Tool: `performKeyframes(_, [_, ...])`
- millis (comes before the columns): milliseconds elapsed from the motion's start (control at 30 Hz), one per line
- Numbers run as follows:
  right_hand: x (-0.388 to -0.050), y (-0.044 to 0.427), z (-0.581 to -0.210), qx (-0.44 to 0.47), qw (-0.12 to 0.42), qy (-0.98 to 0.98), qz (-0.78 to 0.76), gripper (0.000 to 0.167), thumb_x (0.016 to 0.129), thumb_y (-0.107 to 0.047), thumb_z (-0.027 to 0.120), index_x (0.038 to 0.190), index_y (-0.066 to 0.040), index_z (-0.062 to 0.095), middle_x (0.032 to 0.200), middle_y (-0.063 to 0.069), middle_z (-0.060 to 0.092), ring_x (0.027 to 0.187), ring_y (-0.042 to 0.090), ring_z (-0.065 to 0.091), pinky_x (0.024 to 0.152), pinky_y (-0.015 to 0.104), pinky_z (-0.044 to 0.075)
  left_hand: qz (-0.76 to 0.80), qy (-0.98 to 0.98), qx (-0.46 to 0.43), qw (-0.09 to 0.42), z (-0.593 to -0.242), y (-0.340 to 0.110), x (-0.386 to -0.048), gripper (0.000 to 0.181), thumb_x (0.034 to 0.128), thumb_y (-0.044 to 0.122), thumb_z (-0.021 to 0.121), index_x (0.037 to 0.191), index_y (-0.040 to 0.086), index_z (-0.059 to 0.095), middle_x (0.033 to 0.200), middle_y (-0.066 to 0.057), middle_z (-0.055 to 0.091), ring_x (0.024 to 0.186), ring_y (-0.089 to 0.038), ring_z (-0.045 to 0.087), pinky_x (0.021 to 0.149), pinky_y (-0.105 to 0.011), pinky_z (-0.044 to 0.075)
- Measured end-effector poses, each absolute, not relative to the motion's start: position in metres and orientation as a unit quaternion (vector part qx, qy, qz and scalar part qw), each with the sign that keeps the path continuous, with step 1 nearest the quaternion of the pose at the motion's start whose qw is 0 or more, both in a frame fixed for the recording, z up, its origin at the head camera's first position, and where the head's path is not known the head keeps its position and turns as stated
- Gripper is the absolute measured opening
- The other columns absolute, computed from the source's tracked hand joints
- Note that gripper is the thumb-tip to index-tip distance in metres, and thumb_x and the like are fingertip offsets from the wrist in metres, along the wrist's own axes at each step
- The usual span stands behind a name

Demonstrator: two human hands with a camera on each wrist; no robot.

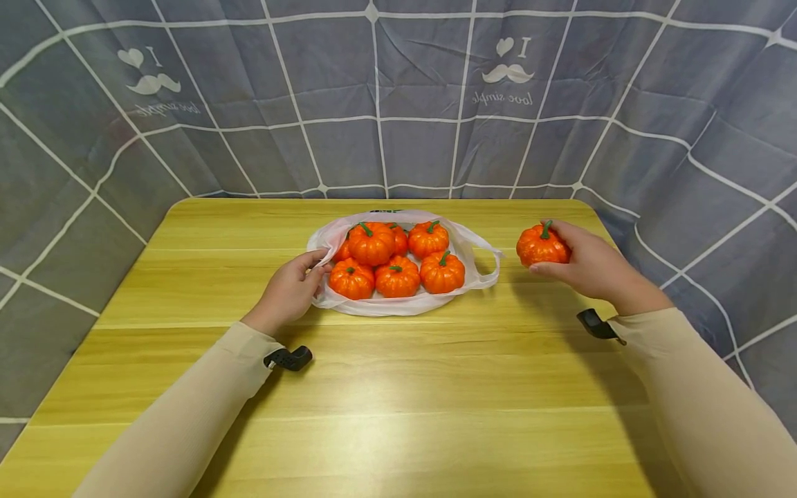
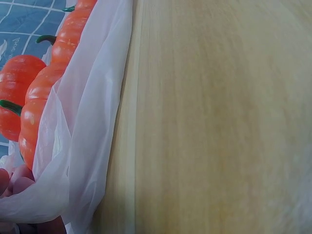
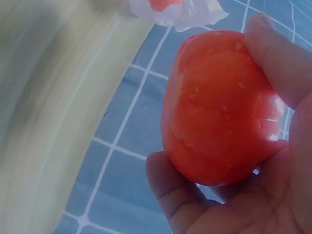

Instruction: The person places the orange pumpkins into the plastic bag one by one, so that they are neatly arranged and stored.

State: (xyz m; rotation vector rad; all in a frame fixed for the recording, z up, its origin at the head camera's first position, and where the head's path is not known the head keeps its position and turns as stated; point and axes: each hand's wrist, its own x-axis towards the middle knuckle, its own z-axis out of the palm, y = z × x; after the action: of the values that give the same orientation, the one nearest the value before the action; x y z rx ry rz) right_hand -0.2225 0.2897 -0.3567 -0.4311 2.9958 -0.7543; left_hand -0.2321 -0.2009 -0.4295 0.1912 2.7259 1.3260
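Observation:
A white plastic bag [image 1: 414, 304] lies on the table with its mouth spread, and several small orange pumpkins [image 1: 398, 277] with green stems sit in it. My left hand [image 1: 291, 289] pinches the bag's left edge; in the left wrist view its fingertips [image 2: 19, 183] show behind the folded plastic. To the right of the bag, my right hand [image 1: 588, 266] grips one orange pumpkin [image 1: 540, 246] between thumb and fingers, above the table. The right wrist view shows this pumpkin [image 3: 222, 107] close up. One bag handle [image 1: 492, 266] reaches out toward it.
The wooden table [image 1: 398, 387] has a light striped top. A grey-blue checked cloth [image 1: 423, 104] hangs behind and at both sides of it. Black wrist straps [image 1: 289, 358] sit at both sleeve cuffs.

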Motion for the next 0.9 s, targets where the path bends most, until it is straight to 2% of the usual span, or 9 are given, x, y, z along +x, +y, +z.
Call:
performKeyframes(133, [-0.225, 0.282, -0.354, -0.145, 0.012, 0.961, -0.237, 0.078, 0.094, -0.033, 0.081, 0.153, 0.002, 0.043, 0.135, 0.028, 0.059, 0.114, 0.043, 0.059, 0.098, 0.059, 0.049, 0.438, 0.895, 0.062, 0.055, -0.429, -0.201, -0.232, 0.048, 0.113, 0.023, 0.048, 0.16, 0.013, 0.045, 0.102, -0.014, 0.061, 0.078, -0.025, 0.055, 0.058, -0.022, 0.043])
performKeyframes(533, [-0.231, 0.26, -0.35, -0.17, 0.007, 0.952, -0.256, 0.076, 0.093, -0.019, 0.082, 0.155, 0.001, 0.043, 0.142, 0.027, 0.057, 0.124, 0.045, 0.059, 0.107, 0.061, 0.048, 0.437, 0.896, 0.063, 0.047, -0.429, -0.2, -0.232, 0.048, 0.1125, 0.025, 0.049, 0.159, 0.013, 0.047, 0.09, -0.012, 0.06, 0.075, -0.025, 0.055, 0.058, -0.023, 0.042])
performKeyframes(700, [-0.234, 0.254, -0.35, -0.184, -0.004, 0.948, -0.26, 0.071, 0.092, -0.018, 0.084, 0.15, 0.001, 0.047, 0.133, 0.024, 0.062, 0.117, 0.041, 0.062, 0.102, 0.058, 0.051, 0.44, 0.895, 0.061, 0.047, -0.429, -0.199, -0.233, 0.048, 0.1124, 0.025, 0.049, 0.159, 0.013, 0.048, 0.089, -0.012, 0.06, 0.075, -0.025, 0.055, 0.058, -0.023, 0.042])
performKeyframes(900, [-0.237, 0.249, -0.351, -0.19, -0.006, 0.949, -0.253, 0.073, 0.092, -0.021, 0.084, 0.15, 0.002, 0.046, 0.136, 0.025, 0.059, 0.119, 0.042, 0.06, 0.103, 0.06, 0.05, 0.445, 0.892, 0.072, 0.034, -0.43, -0.2, -0.233, 0.045, 0.1121, 0.02, 0.049, 0.156, 0.011, 0.051, 0.086, -0.01, 0.062, 0.073, -0.021, 0.055, 0.059, -0.023, 0.042])
